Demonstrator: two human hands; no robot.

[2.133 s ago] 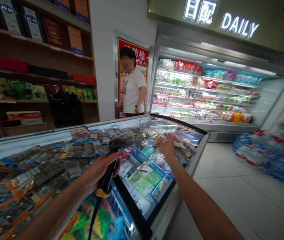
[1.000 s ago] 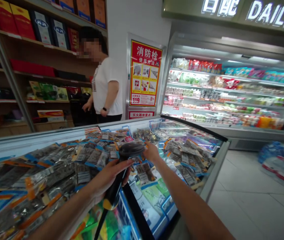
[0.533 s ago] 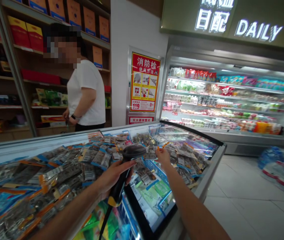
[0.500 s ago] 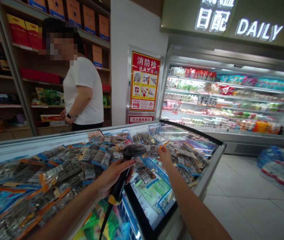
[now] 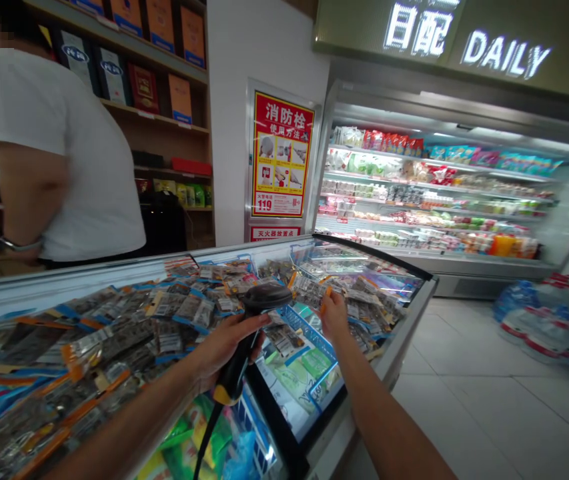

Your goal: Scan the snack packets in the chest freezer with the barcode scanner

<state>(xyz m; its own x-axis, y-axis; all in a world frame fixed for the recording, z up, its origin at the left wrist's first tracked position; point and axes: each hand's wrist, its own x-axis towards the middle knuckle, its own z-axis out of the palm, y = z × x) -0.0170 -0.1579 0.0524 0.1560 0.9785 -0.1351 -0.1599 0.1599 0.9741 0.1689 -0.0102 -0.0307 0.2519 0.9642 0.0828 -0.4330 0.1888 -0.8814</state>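
Observation:
My left hand (image 5: 221, 350) is wrapped round the handle of a black and yellow barcode scanner (image 5: 267, 297), whose cord hangs down towards me. The scanner's head faces right, over the packets. Between the closed fingers of my right hand (image 5: 335, 317) is the orange edge of a small clear snack packet (image 5: 307, 291), held in front of the scanner. Many similar packets (image 5: 184, 310) with blue or orange edges lie heaped on the glass top of a chest freezer (image 5: 309, 437) beneath both hands.
Through the glass show green bags (image 5: 309, 370) and blue wire baskets. A person in a white shirt (image 5: 71, 153) stands beyond the freezer at left, before shelves of boxes (image 5: 191, 37). A lit refrigerated case (image 5: 434, 257) stands at the back; water bottles (image 5: 539, 327) sit on the floor at right.
The packet in my right hand now lies turned towards the scanner, its face showing. The person in white has moved left and closer. My view has shifted slightly right.

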